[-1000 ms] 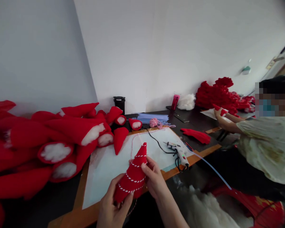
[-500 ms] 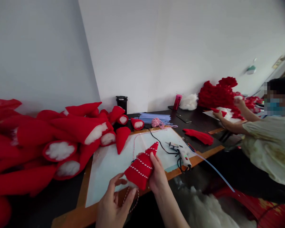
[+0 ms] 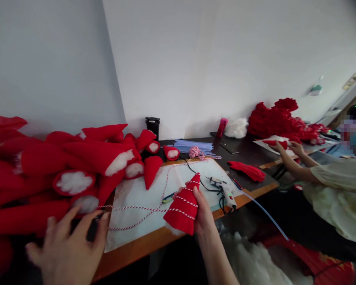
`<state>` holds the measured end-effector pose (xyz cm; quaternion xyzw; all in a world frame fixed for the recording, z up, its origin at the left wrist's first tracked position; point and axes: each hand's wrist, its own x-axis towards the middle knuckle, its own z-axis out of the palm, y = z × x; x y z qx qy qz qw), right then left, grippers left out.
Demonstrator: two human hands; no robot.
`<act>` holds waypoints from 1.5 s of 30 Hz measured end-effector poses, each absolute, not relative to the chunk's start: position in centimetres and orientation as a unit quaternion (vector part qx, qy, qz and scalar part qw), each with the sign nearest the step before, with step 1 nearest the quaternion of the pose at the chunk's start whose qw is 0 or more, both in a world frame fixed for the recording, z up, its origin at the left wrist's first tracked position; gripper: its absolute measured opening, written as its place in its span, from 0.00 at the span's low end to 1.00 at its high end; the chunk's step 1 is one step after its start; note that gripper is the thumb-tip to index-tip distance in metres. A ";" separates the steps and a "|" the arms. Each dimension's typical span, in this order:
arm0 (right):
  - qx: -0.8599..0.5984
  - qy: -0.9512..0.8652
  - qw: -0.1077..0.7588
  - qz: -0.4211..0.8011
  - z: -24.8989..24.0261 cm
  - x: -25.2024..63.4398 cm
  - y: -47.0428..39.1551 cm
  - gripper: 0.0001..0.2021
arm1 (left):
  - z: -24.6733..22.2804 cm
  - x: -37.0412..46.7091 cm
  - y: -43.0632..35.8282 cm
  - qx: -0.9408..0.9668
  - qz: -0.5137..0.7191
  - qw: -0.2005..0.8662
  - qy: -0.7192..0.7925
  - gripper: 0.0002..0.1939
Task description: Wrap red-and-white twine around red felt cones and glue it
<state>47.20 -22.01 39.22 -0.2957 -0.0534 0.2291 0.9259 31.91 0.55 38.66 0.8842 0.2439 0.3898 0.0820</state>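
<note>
My right hand (image 3: 203, 211) grips a red stuffed felt cone (image 3: 182, 215) with its tip up. White filling shows at the cone's wide lower end. Rows of red-and-white twisted cord (image 3: 130, 207) wind around it. From the cone the cord runs left to my left hand (image 3: 69, 245), which has it looped about the thumb and forefinger while the other fingers spread apart. The cord also trails over the white sheet (image 3: 136, 237) to its ball (image 3: 195, 152). Partly behind the cone lies a small green-and-blue cutter (image 3: 168, 198).
Stuffed red cones (image 3: 74, 183) are heaped at left. A glue gun (image 3: 224, 190), clear glue sticks (image 3: 192, 146) and a red glove-like cloth piece (image 3: 247, 171) lie on the dark table. A black container (image 3: 152, 126) stands behind. At right, a co-worker's hands (image 3: 280, 147) hold another red piece.
My left hand has moved from the cone's base far to the left, drawing the cord out with it. The cone has shifted slightly right in my right hand.
</note>
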 end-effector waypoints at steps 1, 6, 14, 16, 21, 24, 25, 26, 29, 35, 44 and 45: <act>-0.305 -0.060 0.923 0.226 39.2 47.0 -21.8 0.17 | 39.0 32.5 -0.4 0.897 0.377 0.065 0.222 0.11; -0.349 -0.067 0.912 0.204 39.0 46.3 -21.0 0.17 | 39.8 35.3 -5.5 0.916 0.355 0.173 0.064 0.14; -0.407 -0.036 0.907 0.104 38.3 46.5 -20.1 0.16 | 40.3 35.9 -7.8 0.898 0.371 0.217 -0.098 0.07; -0.395 0.002 0.917 0.064 38.2 46.8 -19.6 0.18 | 39.8 34.9 -9.0 0.897 0.372 0.199 -0.128 0.11; -0.328 0.051 0.933 0.138 39.0 47.7 -19.6 0.17 | 36.7 32.8 -10.4 0.932 0.259 0.187 -0.171 0.17; -0.261 0.017 0.922 0.285 39.8 47.6 -20.7 0.16 | 35.1 32.7 -7.2 0.934 0.291 0.188 -0.087 0.15; -0.237 -0.005 0.918 0.317 40.0 47.4 -21.1 0.15 | 35.1 32.7 -5.7 0.931 0.309 0.191 -0.031 0.13; -0.221 -0.029 0.916 0.334 40.1 47.2 -21.5 0.14 | 35.4 32.7 -4.0 0.923 0.334 0.188 0.026 0.11; -0.243 -0.085 0.909 0.328 40.1 46.3 -22.2 0.12 | 37.8 32.3 -0.1 0.897 0.351 0.194 0.187 0.15; -0.327 -0.093 0.902 0.267 39.4 45.5 -21.9 0.13 | 41.2 33.1 0.8 0.862 0.409 0.123 0.273 0.24; -0.349 -0.133 0.898 0.233 39.1 44.6 -21.1 0.15 | 38.9 35.6 -6.6 0.851 0.098 0.515 -0.026 0.21; -0.352 -0.130 0.900 0.223 38.9 44.7 -21.0 0.15 | 38.8 35.8 -6.9 0.840 0.081 0.536 -0.024 0.19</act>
